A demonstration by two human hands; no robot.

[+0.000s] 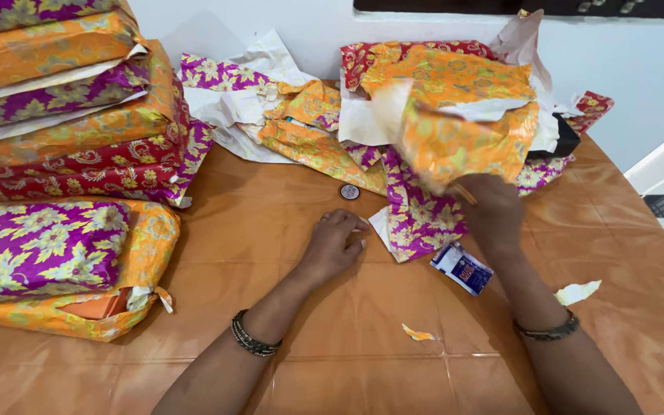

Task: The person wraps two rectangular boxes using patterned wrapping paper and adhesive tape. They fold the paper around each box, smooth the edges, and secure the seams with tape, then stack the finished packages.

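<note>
I see my right hand [493, 211] raised, fingers clamped on a blurred orange floral wrapping sheet [455, 127] above the table [347, 369], while my left hand [336, 242] rests loosely curled, empty, palm-down.

stack of flat floral-wrapped packages in orange, purple and red [71, 100] at far left of the surface | purple-and-orange floral-wrapped package with a torn corner [55, 265] in front of that stack | small blue-and-white sachet [462, 267] near centre-right | small round dark label disc [349, 191] mid-surface, beside loose wrapping
</note>
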